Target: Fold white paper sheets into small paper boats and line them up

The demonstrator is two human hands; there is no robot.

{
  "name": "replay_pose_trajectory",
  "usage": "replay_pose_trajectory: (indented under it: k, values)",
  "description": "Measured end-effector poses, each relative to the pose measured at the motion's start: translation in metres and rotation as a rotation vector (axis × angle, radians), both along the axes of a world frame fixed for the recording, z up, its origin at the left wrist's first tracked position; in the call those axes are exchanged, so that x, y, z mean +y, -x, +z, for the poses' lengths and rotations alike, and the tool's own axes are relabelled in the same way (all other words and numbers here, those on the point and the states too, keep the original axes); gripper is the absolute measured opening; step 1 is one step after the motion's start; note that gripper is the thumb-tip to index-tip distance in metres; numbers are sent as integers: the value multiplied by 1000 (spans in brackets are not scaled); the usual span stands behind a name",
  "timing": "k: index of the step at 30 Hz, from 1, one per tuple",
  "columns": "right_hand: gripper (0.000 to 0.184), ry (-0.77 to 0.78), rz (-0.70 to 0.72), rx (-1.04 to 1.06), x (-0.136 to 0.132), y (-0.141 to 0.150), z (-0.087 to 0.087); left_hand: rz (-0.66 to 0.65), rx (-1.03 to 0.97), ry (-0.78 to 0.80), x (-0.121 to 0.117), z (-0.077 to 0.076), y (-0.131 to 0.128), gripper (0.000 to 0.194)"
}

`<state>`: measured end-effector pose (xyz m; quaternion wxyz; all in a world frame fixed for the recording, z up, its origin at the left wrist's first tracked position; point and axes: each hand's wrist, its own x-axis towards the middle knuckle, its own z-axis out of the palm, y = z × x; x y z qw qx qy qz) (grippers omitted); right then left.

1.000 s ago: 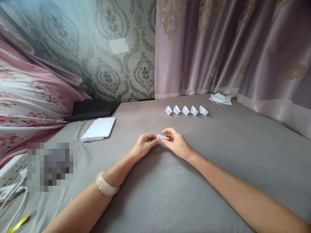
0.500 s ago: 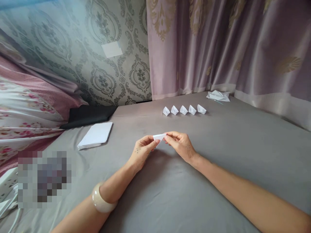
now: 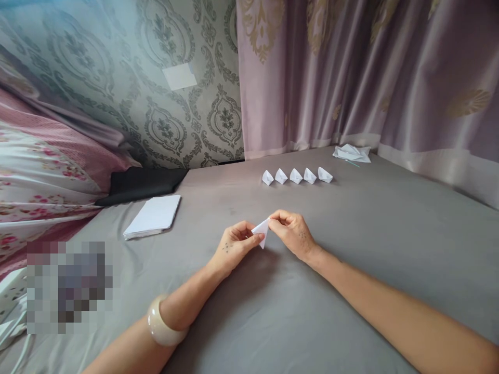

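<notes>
One little folded white paper is sitting right around mid-frame, pointy corner aiming down, and it's being held up over the grey sheet. The left hand is gripping it from the left side, fingers closed on it, thumb pressing flat on the front and the rest curling behind. The right hand is pinching the top right corner, thumb and index pretty much together, other fingers curling in.

A cream bangle is hanging on the left forearm, lower left of the frame. Just above center-right, five folded paper boats are standing in a neat row, close together but apart. More folded white papers are lying in the upper right near the purple curtain, with a thin bluish stick resting just beside them. Over on the left, a stack of white paper is lying near some black fabric.
</notes>
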<state>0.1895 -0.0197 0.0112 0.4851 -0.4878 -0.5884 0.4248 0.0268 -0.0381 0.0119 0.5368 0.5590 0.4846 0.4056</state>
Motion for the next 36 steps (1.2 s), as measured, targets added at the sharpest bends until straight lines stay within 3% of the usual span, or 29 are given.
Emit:
replay_pose_trajectory:
  k: [6, 9, 13, 17, 23, 27, 32, 36]
  values:
    - [14, 44, 25, -2, 3, -4, -1, -144, 84, -28, -5, 6, 1, 38]
    - [16, 108, 109, 48, 1, -4, 1, -65, 59, -37, -2, 2, 3, 38]
    - [35, 213, 289, -29, -7, 1, 4, 81, -150, -58, 5, -7, 5, 36]
    - [35, 191, 358, -113, -12, 7, 2, 84, -278, -11, 7, -11, 4, 33]
    - [30, -60, 253, -280, -10, 6, -6, 102, -318, 51, 8, -9, 3, 28]
    - [29, -57, 243, -312, -8, 4, -9, 132, -288, 27, 12, -10, 6, 25]
    - [18, -141, 34, -165, -6, 3, -11, 201, -221, 12, 12, -10, 6, 28]
    - [15, -114, 17, -104, -5, 5, -14, 208, -188, 12, 8, -5, 2, 26]
